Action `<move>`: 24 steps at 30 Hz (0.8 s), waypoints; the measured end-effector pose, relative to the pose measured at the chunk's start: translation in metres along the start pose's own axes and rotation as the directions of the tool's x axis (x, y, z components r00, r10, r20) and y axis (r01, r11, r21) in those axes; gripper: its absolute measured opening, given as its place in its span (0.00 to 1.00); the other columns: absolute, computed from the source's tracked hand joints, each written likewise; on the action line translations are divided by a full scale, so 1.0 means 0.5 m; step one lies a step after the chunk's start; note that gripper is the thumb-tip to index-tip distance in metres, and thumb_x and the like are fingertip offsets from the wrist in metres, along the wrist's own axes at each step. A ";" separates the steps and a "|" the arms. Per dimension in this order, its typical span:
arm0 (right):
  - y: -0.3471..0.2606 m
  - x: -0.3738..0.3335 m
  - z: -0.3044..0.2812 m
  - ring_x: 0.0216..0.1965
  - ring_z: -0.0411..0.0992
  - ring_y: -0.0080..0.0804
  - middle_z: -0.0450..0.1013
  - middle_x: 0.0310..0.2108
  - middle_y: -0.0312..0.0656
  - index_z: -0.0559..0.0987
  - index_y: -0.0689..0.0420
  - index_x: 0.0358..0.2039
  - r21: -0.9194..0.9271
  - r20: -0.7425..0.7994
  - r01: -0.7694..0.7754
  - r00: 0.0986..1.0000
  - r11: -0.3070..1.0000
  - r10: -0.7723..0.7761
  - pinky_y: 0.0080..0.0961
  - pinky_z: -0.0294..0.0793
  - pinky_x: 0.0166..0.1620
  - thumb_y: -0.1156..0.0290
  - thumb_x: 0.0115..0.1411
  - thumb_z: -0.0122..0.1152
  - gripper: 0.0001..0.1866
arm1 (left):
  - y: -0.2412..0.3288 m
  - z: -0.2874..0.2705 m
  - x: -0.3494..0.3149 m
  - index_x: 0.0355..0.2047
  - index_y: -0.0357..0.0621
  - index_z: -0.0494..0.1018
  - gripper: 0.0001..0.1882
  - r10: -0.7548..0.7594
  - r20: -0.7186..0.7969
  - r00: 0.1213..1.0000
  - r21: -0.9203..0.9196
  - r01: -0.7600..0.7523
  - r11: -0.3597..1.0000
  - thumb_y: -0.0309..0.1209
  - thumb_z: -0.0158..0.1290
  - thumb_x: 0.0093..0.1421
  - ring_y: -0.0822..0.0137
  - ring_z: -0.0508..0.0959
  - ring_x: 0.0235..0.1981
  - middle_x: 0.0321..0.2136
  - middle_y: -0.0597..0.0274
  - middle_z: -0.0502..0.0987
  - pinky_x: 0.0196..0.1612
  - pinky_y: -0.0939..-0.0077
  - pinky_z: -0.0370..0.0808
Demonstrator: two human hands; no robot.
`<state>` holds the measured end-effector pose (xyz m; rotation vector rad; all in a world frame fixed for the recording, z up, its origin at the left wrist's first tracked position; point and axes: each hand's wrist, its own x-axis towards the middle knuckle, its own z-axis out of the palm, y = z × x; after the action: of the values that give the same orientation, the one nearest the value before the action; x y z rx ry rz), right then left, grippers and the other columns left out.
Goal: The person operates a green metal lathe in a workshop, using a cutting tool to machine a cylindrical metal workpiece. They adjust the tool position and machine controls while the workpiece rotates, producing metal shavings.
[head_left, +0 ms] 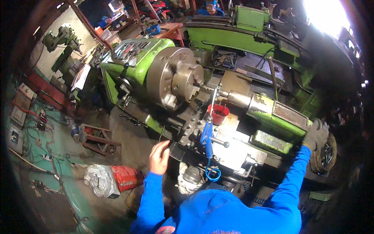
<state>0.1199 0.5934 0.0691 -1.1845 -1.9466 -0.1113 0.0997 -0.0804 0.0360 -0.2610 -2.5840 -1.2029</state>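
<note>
My bare left hand (159, 158) is raised in the air in front of the lathe, fingers stretched out and holding nothing. My right hand (316, 135), in a grey glove, grips the rim of the tailstock handwheel (328, 155) at the far right. The green tailstock (278, 113) carries a quill (238, 99) pointing left at a round metal workpiece (184, 84) in the big chuck (159, 78). A blue air gun (207, 138) lies on the carriage, its nozzle toward the quill. Beside it stands a red bowl (219, 114).
Tools lie on the green headstock (134, 54). A second green lathe (249, 39) stands behind. On the floor at left are a red-and-silver bag (113, 180), a metal stand (100, 139) and cables (43, 132). A round metal part on a white cloth (187, 183) sits below the carriage.
</note>
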 end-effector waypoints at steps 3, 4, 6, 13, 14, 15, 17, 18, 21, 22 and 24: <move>0.082 0.018 0.049 0.53 0.77 0.59 0.78 0.53 0.57 0.79 0.56 0.55 -0.159 0.200 -0.114 0.969 0.981 0.145 0.52 0.75 0.53 0.45 0.63 0.56 0.30 | 0.077 0.041 0.125 0.59 0.43 0.76 0.25 0.238 0.176 0.955 0.012 -0.244 0.970 0.29 0.57 0.59 0.48 0.74 0.60 0.58 0.51 0.77 0.65 0.55 0.69; 0.086 0.024 0.046 0.54 0.76 0.60 0.78 0.54 0.56 0.78 0.55 0.57 -0.165 0.327 -0.154 0.923 0.974 0.201 0.54 0.75 0.53 0.44 0.64 0.54 0.31 | 0.085 0.059 0.155 0.60 0.44 0.75 0.29 0.272 0.247 0.930 0.022 -0.286 0.958 0.28 0.58 0.55 0.48 0.73 0.62 0.60 0.50 0.76 0.67 0.53 0.66; 0.098 0.043 0.052 0.52 0.77 0.60 0.78 0.54 0.55 0.79 0.51 0.56 -0.183 0.402 -0.138 0.893 0.973 0.202 0.55 0.75 0.51 0.43 0.66 0.52 0.29 | 0.095 0.094 0.193 0.57 0.44 0.76 0.29 0.365 0.372 0.853 0.024 -0.402 0.915 0.27 0.61 0.51 0.48 0.71 0.64 0.58 0.50 0.76 0.68 0.52 0.64; 0.103 0.036 0.054 0.51 0.77 0.60 0.78 0.53 0.55 0.80 0.51 0.54 -0.136 0.409 -0.018 0.910 0.990 0.073 0.56 0.74 0.51 0.44 0.70 0.46 0.28 | 0.058 0.170 0.197 0.42 0.42 0.75 0.22 0.420 0.416 0.806 0.007 -0.465 0.885 0.28 0.64 0.44 0.48 0.73 0.58 0.47 0.52 0.77 0.65 0.48 0.66; 0.097 0.035 0.047 0.51 0.77 0.60 0.78 0.53 0.55 0.80 0.52 0.54 -0.093 0.420 -0.021 0.906 0.995 0.058 0.57 0.73 0.51 0.44 0.71 0.45 0.28 | 0.057 0.177 0.195 0.41 0.42 0.76 0.21 0.432 0.384 0.816 0.013 -0.473 0.881 0.29 0.64 0.44 0.49 0.73 0.57 0.46 0.52 0.77 0.65 0.48 0.65; 0.100 0.036 0.055 0.54 0.76 0.60 0.77 0.55 0.56 0.78 0.53 0.57 -0.116 0.421 -0.004 0.906 0.993 0.053 0.55 0.73 0.54 0.45 0.71 0.45 0.28 | 0.058 0.183 0.192 0.41 0.42 0.76 0.21 0.443 0.351 0.825 0.021 -0.479 0.877 0.30 0.64 0.44 0.49 0.73 0.57 0.46 0.53 0.77 0.66 0.47 0.64; 0.121 0.030 0.060 0.58 0.74 0.61 0.75 0.59 0.59 0.73 0.56 0.61 -0.175 0.433 0.024 0.899 0.984 0.056 0.53 0.71 0.58 0.47 0.73 0.44 0.29 | 0.063 0.188 0.180 0.40 0.43 0.76 0.20 0.444 0.305 0.843 0.046 -0.478 0.877 0.31 0.64 0.45 0.50 0.73 0.57 0.45 0.54 0.78 0.66 0.46 0.63; 0.125 0.029 0.065 0.59 0.73 0.61 0.74 0.59 0.58 0.73 0.55 0.62 -0.192 0.431 0.017 0.900 0.981 0.069 0.53 0.71 0.58 0.47 0.73 0.44 0.29 | 0.062 0.193 0.175 0.39 0.43 0.76 0.19 0.437 0.281 0.854 0.063 -0.471 0.880 0.32 0.65 0.45 0.50 0.74 0.56 0.45 0.55 0.78 0.67 0.44 0.62; 0.138 0.043 0.083 0.60 0.73 0.60 0.74 0.60 0.58 0.71 0.55 0.64 -0.232 0.445 0.020 0.891 0.973 0.088 0.52 0.71 0.59 0.47 0.73 0.44 0.30 | 0.071 0.189 0.176 0.38 0.44 0.76 0.18 0.430 0.289 0.855 0.095 -0.473 0.876 0.34 0.65 0.46 0.51 0.74 0.56 0.45 0.57 0.78 0.68 0.42 0.60; 0.169 0.055 0.112 0.61 0.72 0.60 0.73 0.61 0.58 0.71 0.54 0.65 -0.240 0.470 0.043 0.879 0.970 0.078 0.52 0.71 0.59 0.47 0.73 0.44 0.30 | 0.074 0.181 0.180 0.38 0.44 0.76 0.18 0.428 0.306 0.850 0.109 -0.478 0.872 0.35 0.65 0.47 0.52 0.74 0.55 0.45 0.58 0.78 0.68 0.41 0.60; 0.198 0.053 0.136 0.58 0.74 0.61 0.75 0.58 0.58 0.72 0.54 0.62 -0.231 0.460 0.031 0.884 0.972 0.081 0.54 0.71 0.57 0.46 0.73 0.43 0.30 | 0.078 0.182 0.184 0.37 0.44 0.76 0.18 0.424 0.311 0.850 0.116 -0.477 0.871 0.36 0.64 0.47 0.52 0.74 0.55 0.45 0.58 0.78 0.68 0.40 0.59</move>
<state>0.1495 0.6976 0.0111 -1.4963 -2.3875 -0.0412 0.0076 0.0184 0.0380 -1.0008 -2.6177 -0.7860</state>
